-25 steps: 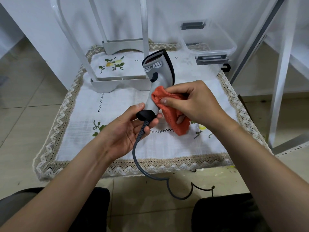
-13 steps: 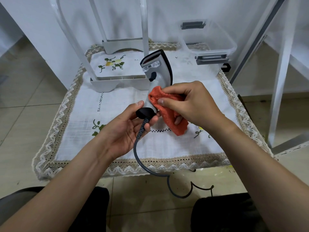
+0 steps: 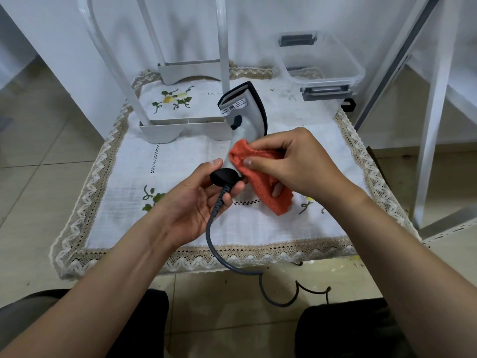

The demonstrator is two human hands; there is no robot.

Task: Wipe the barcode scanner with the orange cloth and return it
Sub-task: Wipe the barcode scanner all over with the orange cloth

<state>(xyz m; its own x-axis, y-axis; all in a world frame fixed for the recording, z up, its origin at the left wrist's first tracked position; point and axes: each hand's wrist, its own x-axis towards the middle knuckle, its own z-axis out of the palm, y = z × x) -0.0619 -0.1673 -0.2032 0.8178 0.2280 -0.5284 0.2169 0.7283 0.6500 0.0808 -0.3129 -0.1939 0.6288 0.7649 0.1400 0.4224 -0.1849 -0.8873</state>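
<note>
Barcode scanner (image 3: pixel 247 112) stands upright over the tabletop's (image 3: pixel 124 202) middle, its base pinched in the left grip (image 3: pixel 192 202) for steadiness. The right grip (image 3: pixel 296 164) bunches the orange cloth (image 3: pixel 277 202) against its handle, seemingly mid-wipe.

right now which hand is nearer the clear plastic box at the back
Right. The right hand, pressing the orange cloth on the scanner, sits just in front of the box; the left hand, gripping the scanner's base, lies farther left.
</note>
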